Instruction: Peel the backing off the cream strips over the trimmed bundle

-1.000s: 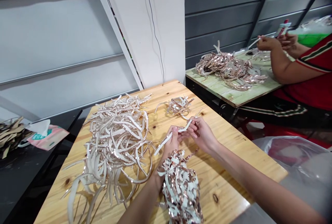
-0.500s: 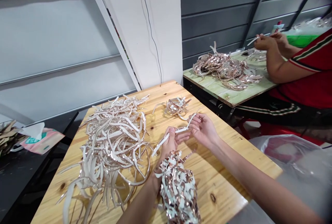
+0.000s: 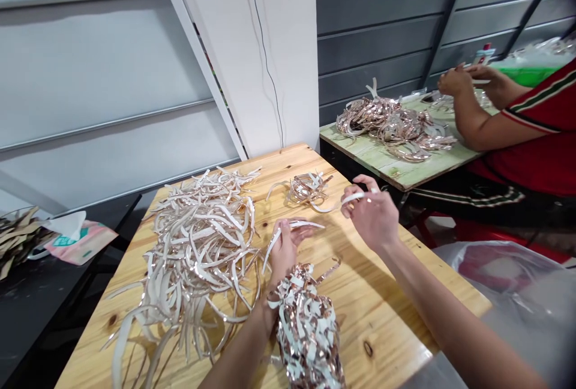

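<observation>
My left hand (image 3: pixel 284 252) is closed on a narrow white strip (image 3: pixel 306 223), whose ends stick out to both sides of the fingers. Farther right, raised over the table edge, my right hand (image 3: pixel 374 218) pinches another thin white strip (image 3: pixel 353 197) between bent fingers. To the left lies a large loose heap of white and rose-gold strips (image 3: pixel 202 239). A smaller tangle of strips (image 3: pixel 307 188) sits just beyond my hands. Beside my left forearm is a dense bunch of short, curled rose-gold and white bits (image 3: pixel 309 329); what it hangs on is hidden.
All this rests on a wooden table (image 3: pixel 369 317). At a green table (image 3: pixel 387 167) to the right, a person in a red sleeve (image 3: pixel 551 101) works near another shiny pile (image 3: pixel 398 125). A tissue pack (image 3: pixel 81 242) lies at left; a clear plastic bag (image 3: pixel 508 281) is at right.
My right hand has moved up and right, away from my left, with a white strip in its fingers. The strip in my left hand no longer reaches my right hand.
</observation>
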`<state>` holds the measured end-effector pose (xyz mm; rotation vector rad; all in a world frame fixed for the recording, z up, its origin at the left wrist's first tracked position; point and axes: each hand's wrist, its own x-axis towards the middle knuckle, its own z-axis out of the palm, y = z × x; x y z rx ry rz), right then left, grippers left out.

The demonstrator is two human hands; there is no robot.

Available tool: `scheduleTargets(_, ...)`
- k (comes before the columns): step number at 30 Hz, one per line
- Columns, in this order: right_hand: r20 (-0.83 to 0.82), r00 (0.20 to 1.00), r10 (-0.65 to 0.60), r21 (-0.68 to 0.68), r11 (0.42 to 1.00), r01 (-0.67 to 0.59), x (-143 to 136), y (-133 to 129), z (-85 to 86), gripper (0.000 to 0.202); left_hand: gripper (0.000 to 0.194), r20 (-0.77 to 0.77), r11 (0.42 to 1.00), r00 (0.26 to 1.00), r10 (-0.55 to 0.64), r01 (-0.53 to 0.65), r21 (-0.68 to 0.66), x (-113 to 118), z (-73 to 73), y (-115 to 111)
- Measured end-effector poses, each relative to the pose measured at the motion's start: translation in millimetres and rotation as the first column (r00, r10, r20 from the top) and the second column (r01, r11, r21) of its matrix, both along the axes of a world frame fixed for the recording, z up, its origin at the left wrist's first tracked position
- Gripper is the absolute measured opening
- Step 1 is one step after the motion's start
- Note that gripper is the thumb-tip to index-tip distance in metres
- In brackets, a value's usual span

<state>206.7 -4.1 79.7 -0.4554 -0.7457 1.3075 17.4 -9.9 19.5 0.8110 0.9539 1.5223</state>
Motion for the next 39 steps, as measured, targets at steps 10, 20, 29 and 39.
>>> scheduleTargets(10, 0.903, 0.395, 0.172, 0.239, 0.562, -0.792, -60, -60, 0.4, 0.074, 0.029, 0.204, 0.918, 0.931, 0.302, -0.342, 0.2, -54, 60.6, 26)
scheduleTargets(20, 0.754, 0.657, -0.008, 0.014, 1.0, -0.004, -37, -10, -27.4, 0.052, 0.033, 0.603, 0.883, 0.685, 0.409, -0.463, -0.074, -107, 113.9, 31)
scheduleTargets(29, 0.964, -0.066, -0.257, 0.264, 0.952, 0.155, -24, 64, -39.3, 0.025, 0.038, 0.641, 0.945, 0.711, 0.288, -0.321, -0.068, -121, 156.6, 7)
scheduleTargets(39, 0.864, 0.482, -0.145, 0.09, 0.987, 0.135, -29, 79, 37.4, 0.045, 0.027, 0.644, 0.927, 0.676, 0.358, -0.339, -0.16, -139, 173.7, -3)
